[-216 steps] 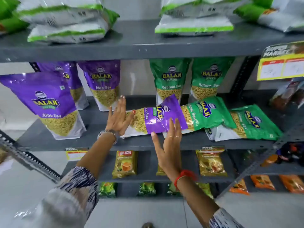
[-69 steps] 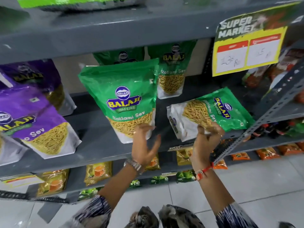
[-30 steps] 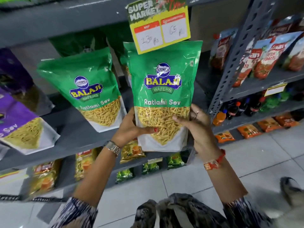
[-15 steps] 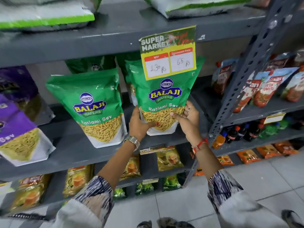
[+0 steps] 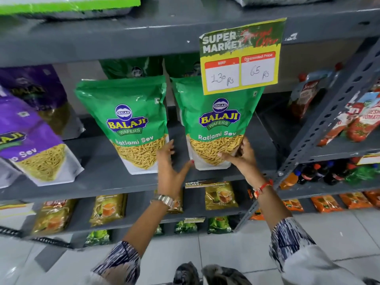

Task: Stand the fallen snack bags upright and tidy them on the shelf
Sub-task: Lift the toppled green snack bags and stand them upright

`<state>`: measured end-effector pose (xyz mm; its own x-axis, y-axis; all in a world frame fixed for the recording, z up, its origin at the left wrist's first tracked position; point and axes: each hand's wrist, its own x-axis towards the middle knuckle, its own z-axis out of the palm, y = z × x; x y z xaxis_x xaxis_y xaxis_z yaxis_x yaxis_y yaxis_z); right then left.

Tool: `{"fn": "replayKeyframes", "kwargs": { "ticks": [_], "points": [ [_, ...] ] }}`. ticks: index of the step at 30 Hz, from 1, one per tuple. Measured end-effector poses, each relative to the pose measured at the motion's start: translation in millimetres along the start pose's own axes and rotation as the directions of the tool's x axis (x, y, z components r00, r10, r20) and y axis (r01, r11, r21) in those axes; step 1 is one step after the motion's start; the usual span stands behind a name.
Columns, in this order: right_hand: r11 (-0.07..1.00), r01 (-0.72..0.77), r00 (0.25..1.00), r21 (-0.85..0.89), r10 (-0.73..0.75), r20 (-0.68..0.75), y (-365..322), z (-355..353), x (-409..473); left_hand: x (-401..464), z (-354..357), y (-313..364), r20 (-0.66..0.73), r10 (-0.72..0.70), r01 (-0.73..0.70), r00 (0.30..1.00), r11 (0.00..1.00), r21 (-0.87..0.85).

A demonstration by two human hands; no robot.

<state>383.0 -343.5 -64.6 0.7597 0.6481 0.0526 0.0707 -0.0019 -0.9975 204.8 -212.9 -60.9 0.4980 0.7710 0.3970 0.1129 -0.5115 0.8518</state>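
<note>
Two green Ratlami Sev bags stand upright side by side on the grey middle shelf. The left green bag stands alone. My right hand grips the lower right corner of the right green bag, thumb across its front. My left hand is spread in the gap between the two bags, thumb tip touching the right bag's bottom left corner, fingers near the left bag's edge. More green bags stand behind in shadow. Purple Aloo Sev bags stand upright at the left.
A yellow price sign hangs from the shelf above, covering the right bag's top. A perforated grey post borders the shelf at the right, with ketchup pouches and bottles beyond. Tea packets fill lower shelves.
The right green bag now rests further back on the shelf. My left hand has let go of its left side and opened; my right hand still holds the bag.
</note>
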Motion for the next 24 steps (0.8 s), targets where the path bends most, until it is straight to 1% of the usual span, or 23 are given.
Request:
{"fn": "replayKeyframes", "kwargs": {
  "ticks": [1,2,3,4,5,6,7,9,10,11,12,13,14,15,16,17,19,20,22,24],
  "points": [
    [1.000,-0.005,1.000,-0.003,0.005,0.007,0,0,1,-6,-14,-5,-0.133,0.032,-0.026,0.991,0.999,0.041],
    [1.000,-0.012,1.000,-0.012,0.012,0.016,1,0,2,-8,-28,-12,-0.269,0.055,-0.036,0.962,0.997,0.073],
    [0.999,-0.022,0.999,-0.023,0.022,0.023,1,1,3,-9,-43,-20,-0.390,0.070,-0.036,0.918,0.995,0.093],
    [0.999,-0.031,0.999,-0.030,0.032,0.025,1,0,4,-6,-57,-29,-0.484,0.066,-0.023,0.873,0.995,0.095],
    [0.999,-0.039,0.999,-0.030,0.040,0.024,1,1,5,-1,-70,-37,-0.539,0.031,0.012,0.842,0.997,0.076],
    [0.999,-0.044,0.999,-0.029,0.044,0.018,1,1,6,6,-82,-46,-0.546,-0.036,0.067,0.837,0.997,0.037],
    [0.999,-0.043,0.999,-0.025,0.043,0.012,0,2,6,14,-93,-54,-0.503,-0.113,0.125,0.857,0.992,-0.010],
    [0.999,-0.038,0.999,-0.008,0.038,0.006,-1,3,5,29,-109,-67,-0.318,-0.209,0.200,0.925,0.978,-0.062],
    [0.999,-0.034,0.999,0.004,0.034,0.005,0,4,4,34,-114,-72,-0.231,-0.224,0.216,0.947,0.975,-0.061],
    [0.999,-0.032,0.999,0.013,0.032,0.006,0,5,3,37,-116,-76,-0.176,-0.230,0.223,0.957,0.973,-0.058],
    [0.999,-0.034,0.999,0.016,0.034,0.006,0,6,4,39,-117,-77,-0.161,-0.231,0.224,0.959,0.973,-0.060],
    [0.999,-0.036,0.999,0.018,0.036,0.003,1,7,4,38,-116,-76,-0.182,-0.224,0.216,0.957,0.974,-0.063],
    [0.999,-0.040,0.999,0.018,0.040,0.001,1,8,5,35,-114,-71,-0.250,-0.192,0.187,0.949,0.981,-0.046],
    [0.999,-0.045,0.999,0.020,0.045,0.001,2,8,6,31,-110,-65,-0.344,-0.125,0.132,0.931,0.991,-0.004],
    [0.999,-0.048,0.999,0.022,0.048,0.001,2,9,7,26,-104,-58,-0.430,-0.026,0.054,0.903,0.997,0.053],
    [0.998,-0.050,0.999,0.024,0.050,0.002,2,9,7,23,-96,-50,-0.481,0.079,-0.031,0.873,0.994,0.108],
    [0.998,-0.054,0.999,0.022,0.053,0.011,2,11,8,18,-75,-34,-0.487,0.221,-0.161,0.845,0.973,0.164],
    [0.998,-0.055,0.998,0.020,0.054,0.018,2,13,9,17,-65,-28,-0.479,0.252,-0.191,0.841,0.966,0.173],
    [0.998,-0.058,0.998,0.010,0.058,0.028,2,18,11,13,-48,-20,-0.470,0.264,-0.204,0.842,0.963,0.175],
    [0.998,-0.065,0.998,0.003,0.065,0.026,2,22,13,7,-33,-16,-0.407,0.276,-0.231,0.870,0.960,0.158]
  ]
}}
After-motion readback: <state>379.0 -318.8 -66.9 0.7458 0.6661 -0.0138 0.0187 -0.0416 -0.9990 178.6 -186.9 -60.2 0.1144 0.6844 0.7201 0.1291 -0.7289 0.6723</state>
